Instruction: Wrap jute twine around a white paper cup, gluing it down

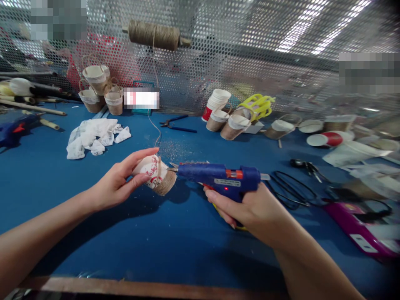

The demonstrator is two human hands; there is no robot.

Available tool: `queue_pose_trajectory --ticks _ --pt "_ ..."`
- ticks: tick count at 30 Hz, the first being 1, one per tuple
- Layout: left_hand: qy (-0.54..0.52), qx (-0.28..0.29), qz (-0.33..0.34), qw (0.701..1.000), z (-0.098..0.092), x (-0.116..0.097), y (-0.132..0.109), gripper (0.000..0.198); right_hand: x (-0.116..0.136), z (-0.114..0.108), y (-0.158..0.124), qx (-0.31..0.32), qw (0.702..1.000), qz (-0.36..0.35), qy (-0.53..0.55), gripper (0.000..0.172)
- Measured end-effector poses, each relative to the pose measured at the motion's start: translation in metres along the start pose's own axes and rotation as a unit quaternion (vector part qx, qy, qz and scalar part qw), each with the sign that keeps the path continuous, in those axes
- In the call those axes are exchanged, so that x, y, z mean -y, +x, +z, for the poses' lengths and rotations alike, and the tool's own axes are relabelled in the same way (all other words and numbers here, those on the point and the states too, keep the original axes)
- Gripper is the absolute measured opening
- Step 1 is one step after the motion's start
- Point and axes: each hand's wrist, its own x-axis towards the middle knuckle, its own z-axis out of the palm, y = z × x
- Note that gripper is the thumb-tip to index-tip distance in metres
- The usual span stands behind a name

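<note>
My left hand (126,177) grips a white paper cup (148,170) with a red blossom print, tilted on its side above the blue table. Brown twine (165,183) is wound around the cup's lower part, at the end facing right. In my right hand (240,204) is a blue hot glue gun (203,171), its red light lit. The nozzle points left and meets or nearly meets the cup's twine edge; I cannot tell which. Yellow handles, perhaps of scissors, show beneath my right hand. From the cup a loose strand runs up to a twine spool (154,35).
Finished twine-wrapped cups with handles (96,79) stand at the back left, near a crumpled white cloth (93,135). Blue-handled pliers (178,123) lie mid-table. Stacked paper cups (218,102) lean at the back. A purple box (359,229) and black cable (287,189) lie right.
</note>
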Motion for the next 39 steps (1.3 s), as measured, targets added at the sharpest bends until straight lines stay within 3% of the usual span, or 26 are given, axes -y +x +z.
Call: queue_pose_trajectory --ticks 25,39 --pt "0.013 -0.002 -0.01 1.0 0.0007 -0.0006 -0.0006 0.046 0.0038 -0.0005 -0.0036 -0.02 0.997 0.028 -0.063 0.034" --pt "0.03 -0.003 -0.005 1.0 0.0004 0.0003 -0.0003 0.046 0.0092 0.0012 -0.0031 -0.024 0.997 0.031 -0.067 0.027"
